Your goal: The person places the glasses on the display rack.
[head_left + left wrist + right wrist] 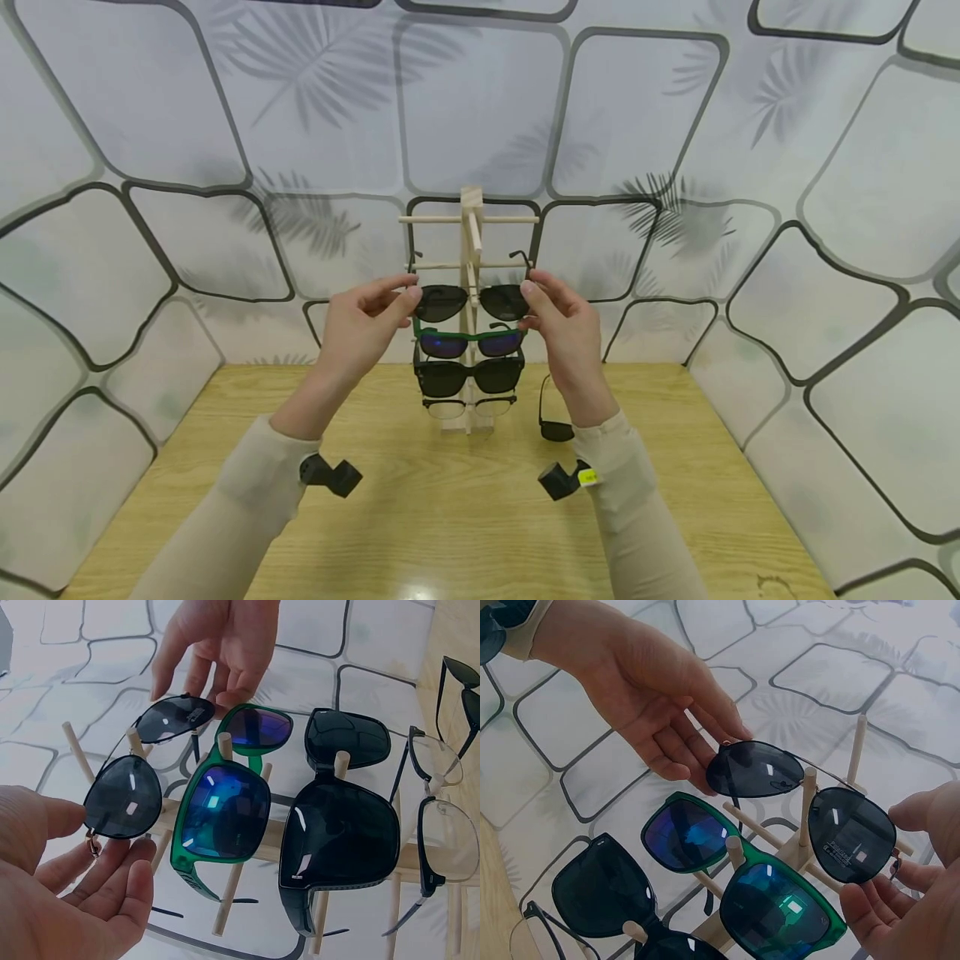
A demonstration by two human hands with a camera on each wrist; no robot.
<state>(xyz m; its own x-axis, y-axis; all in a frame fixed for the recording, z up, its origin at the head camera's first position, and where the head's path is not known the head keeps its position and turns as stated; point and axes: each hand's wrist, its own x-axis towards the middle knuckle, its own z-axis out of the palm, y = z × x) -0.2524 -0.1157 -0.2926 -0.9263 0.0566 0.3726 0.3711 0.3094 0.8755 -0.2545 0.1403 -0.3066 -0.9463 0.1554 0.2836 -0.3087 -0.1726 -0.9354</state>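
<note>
Aviator sunglasses [441, 303]: near side of wooden stand [471, 198], above green-framed pair [446, 343]
Left hand [360, 329]: pinching left end
Right hand [566, 329]: pinching right end
Peg [808, 802]: probably best approached level, easing both ends together

Rack [465, 250] stood mid-frame, bench [420, 517] beneath

Behind the rack rose the wall [480, 108]. Top sunglasses [441, 303] were at the rack's middle, between the left grip [362, 325] and the right grip [572, 333]. Beneath hung the second sunglasses [438, 344], third sunglasses [442, 381] and lowest glasses [446, 408], one below another on the rack. Loose glasses [557, 431] lay on the bench, right of the rack.
</note>
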